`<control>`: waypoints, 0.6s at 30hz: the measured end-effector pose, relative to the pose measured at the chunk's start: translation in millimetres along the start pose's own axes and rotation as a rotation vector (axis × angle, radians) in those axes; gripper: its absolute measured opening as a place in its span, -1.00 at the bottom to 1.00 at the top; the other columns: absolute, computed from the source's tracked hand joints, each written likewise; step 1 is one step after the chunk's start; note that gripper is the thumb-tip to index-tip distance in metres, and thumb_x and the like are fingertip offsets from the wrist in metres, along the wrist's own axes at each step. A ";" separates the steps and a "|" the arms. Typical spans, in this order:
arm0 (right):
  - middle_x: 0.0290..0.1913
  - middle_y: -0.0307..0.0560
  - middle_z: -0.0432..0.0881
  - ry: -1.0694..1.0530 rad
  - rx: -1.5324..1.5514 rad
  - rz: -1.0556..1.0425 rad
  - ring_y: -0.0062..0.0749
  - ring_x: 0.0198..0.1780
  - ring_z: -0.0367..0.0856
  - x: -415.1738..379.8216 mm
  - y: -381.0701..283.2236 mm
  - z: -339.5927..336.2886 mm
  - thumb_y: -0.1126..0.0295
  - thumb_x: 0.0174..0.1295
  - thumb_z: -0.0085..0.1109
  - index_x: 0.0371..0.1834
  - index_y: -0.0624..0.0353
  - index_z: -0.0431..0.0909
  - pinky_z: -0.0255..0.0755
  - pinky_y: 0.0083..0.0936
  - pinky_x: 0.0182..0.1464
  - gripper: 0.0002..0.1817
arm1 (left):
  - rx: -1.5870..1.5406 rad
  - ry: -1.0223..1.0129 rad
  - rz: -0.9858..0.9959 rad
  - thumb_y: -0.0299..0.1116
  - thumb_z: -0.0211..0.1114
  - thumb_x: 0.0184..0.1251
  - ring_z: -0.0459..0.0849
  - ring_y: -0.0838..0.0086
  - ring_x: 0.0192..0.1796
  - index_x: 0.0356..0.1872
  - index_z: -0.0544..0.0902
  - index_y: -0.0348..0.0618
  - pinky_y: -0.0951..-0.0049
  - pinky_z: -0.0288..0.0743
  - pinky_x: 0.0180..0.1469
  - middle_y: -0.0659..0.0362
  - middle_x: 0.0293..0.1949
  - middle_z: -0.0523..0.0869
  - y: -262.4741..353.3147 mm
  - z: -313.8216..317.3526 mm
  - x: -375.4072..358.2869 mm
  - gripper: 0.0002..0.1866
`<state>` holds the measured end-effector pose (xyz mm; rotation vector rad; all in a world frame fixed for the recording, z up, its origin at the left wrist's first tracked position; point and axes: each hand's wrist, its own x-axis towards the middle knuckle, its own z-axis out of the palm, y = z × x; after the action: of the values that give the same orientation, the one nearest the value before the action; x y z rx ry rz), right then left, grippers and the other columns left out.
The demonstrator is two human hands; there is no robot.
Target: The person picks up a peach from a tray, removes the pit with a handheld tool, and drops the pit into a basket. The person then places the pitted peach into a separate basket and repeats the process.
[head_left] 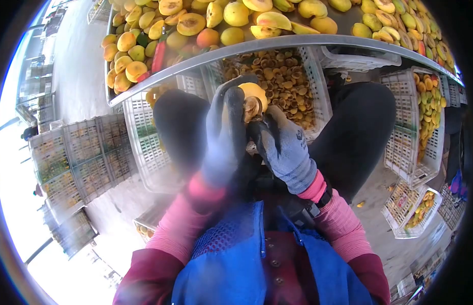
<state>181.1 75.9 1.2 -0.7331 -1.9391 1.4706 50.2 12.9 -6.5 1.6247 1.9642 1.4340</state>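
In front of my lap, my gloved left hand (225, 124) is wrapped around a halved yellow peach (257, 91). A brown, rough pit (252, 109) shows at the near side of the fruit, partly lifted from the flesh. My gloved right hand (287, 147) is closed close against the pit, thumb and fingers together. Whatever its fingers grip is hidden, though something small and dark shows at the fingertips. Below both hands, between my knees, stands a white crate (323, 101) holding many brown pit pieces (284, 76).
A metal-edged tray (236, 53) full of whole and halved peaches (190, 24) spans the front. On it lies a long red object (158, 57). Crates of fruit (427, 117) stand at right, another crate (145, 137) by my left knee, and stacked crates (84, 152) farther left.
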 end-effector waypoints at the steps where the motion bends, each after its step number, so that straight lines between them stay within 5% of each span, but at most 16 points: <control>1: -0.27 0.17 0.56 -0.018 -0.015 0.014 0.10 -0.21 0.56 -0.1 -3.1 -0.9 0.35 0.21 0.09 -0.07 0.22 0.43 0.44 -0.28 -0.24 -0.73 | -0.015 0.002 -0.054 -0.56 0.01 0.36 0.58 0.05 -0.17 0.13 0.27 -0.44 0.23 0.56 -0.19 -0.22 -0.06 0.49 3.7 0.7 -1.1 -0.65; 4: -0.22 0.18 0.57 -0.064 0.091 0.096 0.05 -0.17 0.58 -2.8 -1.7 1.9 0.34 0.25 0.05 -0.01 0.25 0.41 0.44 -0.28 -0.19 -0.70 | -0.277 0.109 -0.384 -0.53 0.11 0.29 0.57 0.06 -0.20 0.12 0.29 -0.44 0.24 0.55 -0.24 -0.22 -0.08 0.49 9.8 7.2 1.4 -0.60; 6: -0.17 0.19 0.57 -0.083 0.161 0.155 0.02 -0.13 0.58 -8.0 2.2 4.7 0.34 0.27 0.02 0.05 0.27 0.38 0.44 -0.29 -0.13 -0.67 | -0.239 0.110 -0.359 -0.53 0.19 0.20 0.57 0.06 -0.22 0.13 0.30 -0.43 0.24 0.54 -0.26 -0.22 -0.09 0.49 9.9 8.9 -0.2 -0.52; 10: -0.09 0.19 0.56 -0.056 0.121 0.148 -0.04 -0.06 0.57 -20.2 9.8 7.9 0.36 0.30 -0.02 0.13 0.29 0.32 0.43 -0.29 -0.04 -0.62 | 0.171 -0.014 -0.010 -0.53 0.29 -0.03 0.58 0.04 -0.25 0.15 0.31 -0.40 0.28 0.53 -0.26 -0.21 -0.14 0.51 -0.4 8.6 -9.8 -0.37; 13: -0.06 0.19 0.55 -0.060 0.144 0.137 -0.04 -0.02 0.57 -22.3 9.6 6.8 0.37 0.29 -0.02 0.16 0.30 0.30 0.42 -0.30 -0.01 -0.60 | 0.091 0.041 -0.090 -0.49 0.21 0.16 0.58 0.10 -0.26 0.06 0.40 -0.41 0.32 0.53 -0.25 -0.15 -0.18 0.53 5.8 7.4 -6.7 -0.58; 18: -0.04 0.21 0.54 -0.001 0.113 0.104 -0.04 -0.01 0.55 -22.0 5.8 9.4 0.35 0.28 0.00 0.16 0.32 0.30 0.41 -0.34 -0.01 -0.58 | -0.415 0.289 -0.578 -0.32 -0.03 0.45 0.58 0.38 -0.26 -0.14 0.53 -0.37 0.45 0.48 -0.20 0.02 -0.26 0.59 33.9 22.0 3.0 -0.71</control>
<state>189.4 55.2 -9.3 -0.7917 -1.8256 1.6291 85.4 24.2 9.8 0.6331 1.8770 1.7220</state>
